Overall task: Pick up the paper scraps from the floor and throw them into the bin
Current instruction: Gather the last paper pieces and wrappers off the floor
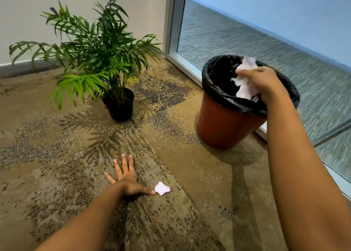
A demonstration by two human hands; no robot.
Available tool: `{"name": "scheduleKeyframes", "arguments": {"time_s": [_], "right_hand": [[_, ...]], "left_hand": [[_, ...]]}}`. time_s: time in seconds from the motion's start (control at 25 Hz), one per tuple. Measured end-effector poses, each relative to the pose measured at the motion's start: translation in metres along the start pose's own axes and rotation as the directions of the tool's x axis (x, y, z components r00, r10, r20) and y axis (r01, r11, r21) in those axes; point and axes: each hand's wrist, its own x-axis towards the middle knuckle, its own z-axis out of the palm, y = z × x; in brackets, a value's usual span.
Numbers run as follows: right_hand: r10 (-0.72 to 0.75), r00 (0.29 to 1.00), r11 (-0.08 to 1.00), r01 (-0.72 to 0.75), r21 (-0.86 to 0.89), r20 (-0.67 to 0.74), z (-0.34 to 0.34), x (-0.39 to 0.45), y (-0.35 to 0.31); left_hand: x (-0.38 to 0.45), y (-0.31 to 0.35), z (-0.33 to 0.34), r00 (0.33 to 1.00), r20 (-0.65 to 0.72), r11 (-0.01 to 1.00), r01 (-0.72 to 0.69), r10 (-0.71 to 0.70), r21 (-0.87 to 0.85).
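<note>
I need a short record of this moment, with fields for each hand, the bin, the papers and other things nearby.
right hand: grips crumpled paper scraps over the open bin
left hand: flat on the carpet, fingers spread, thumb tip by the scrap
bin: orange-brown, black liner, upright beside the glass wall
loose scrap: on the carpet
potted plant: left of the bin

- Crumpled white paper scraps [245,83]: a bunched wad held in the right grip [264,81], over the bin's mouth.
- Bin [224,125]: round, reddish-brown, black liner folded over its rim, upright on the floor directly below that grip.
- Single white paper scrap [162,188]: flat on the carpet, at the left grip's [127,180] thumb tip.
</note>
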Motion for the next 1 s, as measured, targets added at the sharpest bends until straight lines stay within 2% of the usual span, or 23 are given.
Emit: {"name": "scheduleKeyframes", "arguments": {"time_s": [0.08, 0.16, 0.24, 0.36, 0.48, 0.52, 0.56, 0.64, 0.68, 0.72, 0.76, 0.8, 0.88, 0.96, 1.0], "right_hand": [[0.075, 0.995, 0.986, -0.064, -0.155, 0.071, -0.009, 0.001, 0.003], [0.147, 0.981, 0.967, -0.115, -0.229, 0.13, -0.011, -0.002, 0.004], [0.147, 0.971, 0.952, -0.087, -0.293, 0.187, -0.006, -0.007, 0.004], [0.044, 0.986, 0.919, 0.024, -0.392, 0.162, 0.001, -0.016, 0.0], [-0.178, 0.984, 0.905, 0.162, -0.393, -0.003, 0.018, -0.029, -0.003], [-0.3, 0.95, 0.902, 0.251, -0.352, -0.09, 0.026, -0.037, -0.004], [-0.43, 0.886, 0.879, 0.366, -0.305, -0.175, 0.035, -0.045, -0.004], [-0.652, 0.703, 0.758, 0.6, -0.254, -0.285, 0.054, -0.067, -0.002], [-0.724, 0.622, 0.687, 0.684, -0.244, -0.297, 0.066, -0.079, 0.002], [-0.769, 0.572, 0.634, 0.739, -0.227, -0.285, 0.079, -0.091, 0.008], [-0.788, 0.561, 0.61, 0.767, -0.2, -0.252, 0.092, -0.103, 0.018], [-0.788, 0.584, 0.614, 0.771, -0.169, -0.194, 0.105, -0.115, 0.032], [-0.721, 0.693, 0.686, 0.715, -0.137, 0.005, 0.13, -0.138, 0.072], [-0.527, 0.81, 0.803, 0.574, -0.16, 0.258, 0.15, -0.159, 0.12], [-0.398, 0.835, 0.853, 0.489, -0.182, 0.379, 0.157, -0.17, 0.144]], "left_hand": [[0.001, 0.0, 0.0, 1.0, 0.001, 1.0, -0.006, 0.006, -0.001], [0.0, -0.001, 0.001, 1.0, -0.003, 1.0, -0.009, 0.009, -0.003], [-0.001, -0.002, 0.002, 1.0, -0.006, 1.0, -0.021, 0.021, 0.003], [-0.001, -0.002, 0.003, 0.999, -0.009, 1.0, -0.031, 0.031, 0.003], [-0.001, -0.003, 0.003, 1.0, -0.002, 1.0, -0.022, 0.022, 0.003], [-0.001, -0.003, 0.003, 1.0, 0.0, 1.0, -0.018, 0.018, 0.004], [-0.001, -0.003, 0.002, 1.0, 0.001, 1.0, -0.015, 0.015, 0.008], [-0.001, -0.002, 0.001, 1.0, 0.004, 1.0, -0.002, 0.002, 0.019], [-0.001, -0.002, 0.001, 1.0, 0.006, 1.0, 0.008, -0.008, 0.021], [-0.002, -0.002, 0.001, 1.0, 0.008, 1.0, 0.014, -0.015, 0.023], [-0.003, -0.001, 0.001, 1.0, 0.01, 0.999, 0.016, -0.016, 0.028], [-0.004, -0.001, 0.001, 1.0, 0.012, 0.999, 0.015, -0.016, 0.032], [-0.004, 0.0, 0.0, 1.0, 0.014, 0.999, 0.014, -0.015, 0.034], [-0.003, 0.001, -0.001, 1.0, 0.014, 0.999, 0.017, -0.017, 0.028], [-0.002, 0.001, 0.0, 1.0, 0.015, 0.999, 0.019, -0.019, 0.029]]}}
